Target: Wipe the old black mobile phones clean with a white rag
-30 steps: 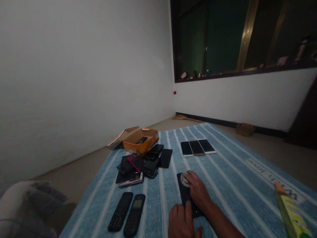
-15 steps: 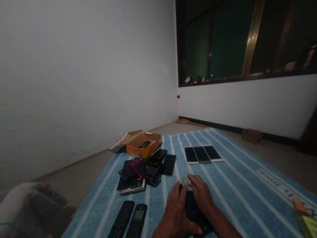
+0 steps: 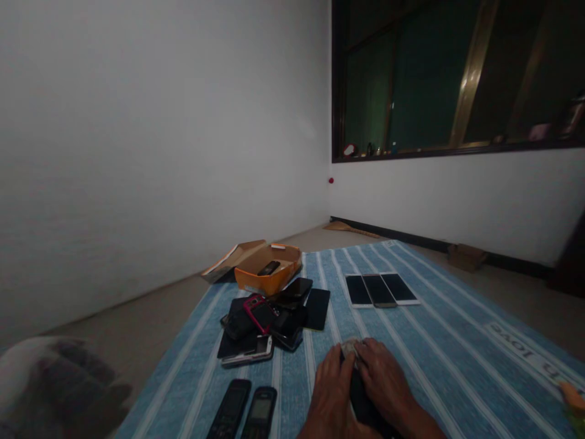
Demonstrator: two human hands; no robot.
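Observation:
My left hand (image 3: 331, 387) is closed along the left side of a dark, phone-like object (image 3: 364, 399) close to me on the striped cloth. Pressed against its right side is my right hand (image 3: 388, 384), fingers bent over a crumpled pale grey rag (image 3: 350, 347) at the far end. Fingertips of both hands meet at this rag. Much of the dark object is covered by the hands, so its exact kind is unclear. To the left lie two black keypad handsets, one (image 3: 229, 408) longer and one (image 3: 259, 411) with a small grey screen.
A pile of old phones (image 3: 262, 314) lies in front of an open orange box (image 3: 256, 281) with a phone inside. Three smartphones (image 3: 379, 289) form a row at right on the blue striped cloth (image 3: 439, 360). An orange-and-green item (image 3: 571, 399) lies at the right edge.
Both hands stay on the dark object, and their fingers have drawn closer together over the rag at its far end. The view has shifted slightly; the surrounding phones lie as before.

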